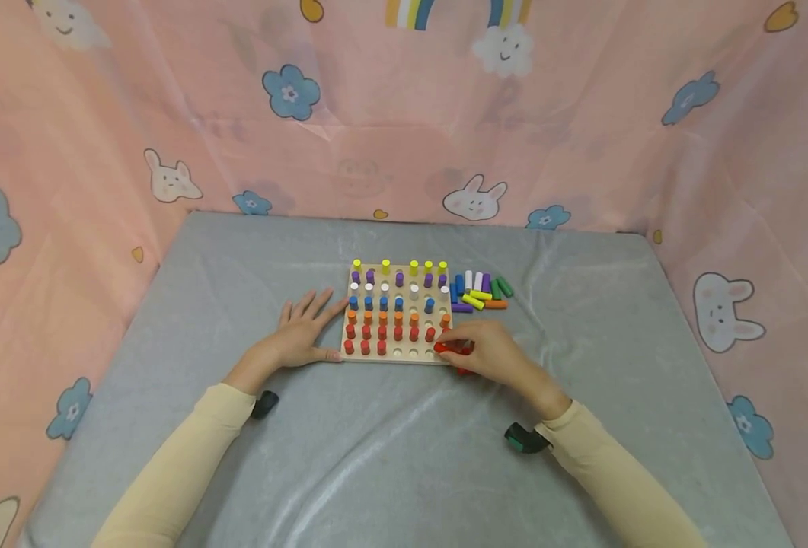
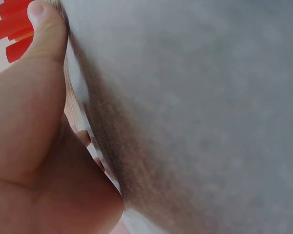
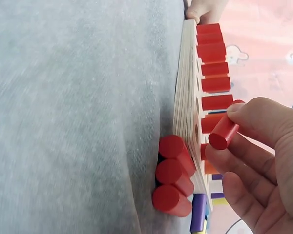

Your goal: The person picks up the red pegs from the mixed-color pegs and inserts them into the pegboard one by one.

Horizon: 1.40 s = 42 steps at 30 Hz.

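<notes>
A wooden pegboard [image 1: 405, 360] lies on the table, with rows of yellow, purple, white, blue, orange and red pegs standing in its holes. Several holes hold no peg, among them some in the nearest row. My left hand [image 1: 302, 335] rests at the board's left edge, fingers spread and thumb against the near corner. Between thumb and fingers, my right hand [image 1: 491, 352] pinches a red peg [image 3: 224, 131] above the near right corner, tilted and clear of the holes. Three loose red pegs [image 3: 172, 171] lie beside the board, partly hidden by this hand in the head view.
Right of the board's far half lies a loose pile of pegs [image 1: 477, 296] in blue, white, purple, yellow, green and orange. Grey cloth [image 1: 349, 457] covers the table. A pink patterned curtain [image 1: 376, 114] surrounds the back and sides.
</notes>
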{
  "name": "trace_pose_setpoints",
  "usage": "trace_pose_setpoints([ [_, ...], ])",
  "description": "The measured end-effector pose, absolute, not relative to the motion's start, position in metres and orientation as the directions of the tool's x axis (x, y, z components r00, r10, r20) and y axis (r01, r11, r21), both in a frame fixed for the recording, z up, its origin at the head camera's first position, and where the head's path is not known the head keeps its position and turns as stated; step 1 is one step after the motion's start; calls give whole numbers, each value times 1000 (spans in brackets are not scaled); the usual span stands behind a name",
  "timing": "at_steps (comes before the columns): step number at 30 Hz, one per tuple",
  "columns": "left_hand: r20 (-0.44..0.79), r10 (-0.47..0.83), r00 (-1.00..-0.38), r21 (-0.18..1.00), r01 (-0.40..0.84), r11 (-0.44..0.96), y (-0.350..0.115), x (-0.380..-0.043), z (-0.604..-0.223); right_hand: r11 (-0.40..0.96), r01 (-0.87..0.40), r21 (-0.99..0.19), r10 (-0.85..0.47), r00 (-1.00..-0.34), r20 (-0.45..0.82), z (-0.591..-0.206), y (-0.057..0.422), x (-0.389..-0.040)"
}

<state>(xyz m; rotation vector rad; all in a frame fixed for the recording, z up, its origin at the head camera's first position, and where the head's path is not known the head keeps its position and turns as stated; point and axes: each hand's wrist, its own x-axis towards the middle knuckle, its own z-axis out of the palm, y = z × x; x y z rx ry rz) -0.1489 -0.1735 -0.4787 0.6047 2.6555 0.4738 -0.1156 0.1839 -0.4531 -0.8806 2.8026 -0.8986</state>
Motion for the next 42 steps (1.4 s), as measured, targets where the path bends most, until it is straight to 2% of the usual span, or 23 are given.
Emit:
trace_pose_setpoints([
  [20,-283,472,-835,394,347,851,-172,-148,-475,625,-533,-571,-527,-827,195,-458,163,-114],
  [35,-291,467,-835,394,340,854,-173,-148,-477,587,-529,-612,-530,-823,203,-463,146,-114],
  [42,-283,468,-837,392,344,853,-174,-149,-479,566,-487,-665,-498,-845,195,-465,140,-115],
])
